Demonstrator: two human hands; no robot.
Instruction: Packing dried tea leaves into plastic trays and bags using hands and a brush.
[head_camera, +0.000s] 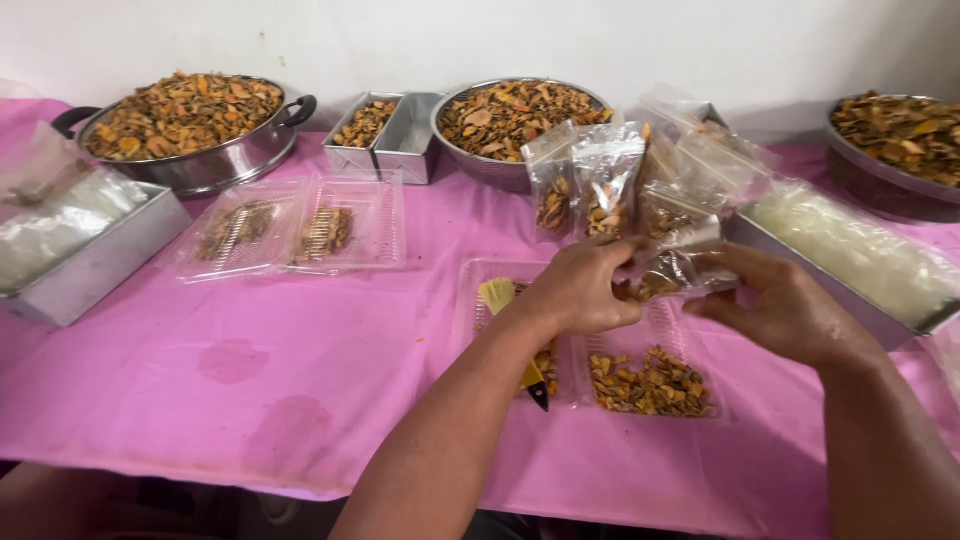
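My left hand (583, 290) and my right hand (782, 305) both grip one small clear plastic pouch (678, 270) partly filled with orange-brown dried pieces. They hold it just above an open clear clamshell tray (690, 345) that holds a heap of the same dried pieces (650, 382). A yellow-handled tool (500, 295) lies in the tray's left half, partly hidden under my left forearm. Behind my hands, several filled pouches (590, 180) stand upright in a cluster.
A pink cloth (300, 350) covers the table. Dried pieces fill a handled metal pan (185, 125), a steel bowl (510, 115) and a bowl at far right (895, 140). Small metal tins (390, 135), another clamshell tray (290, 230) and metal boxes of clear bags (70, 235) (850, 250) stand around.
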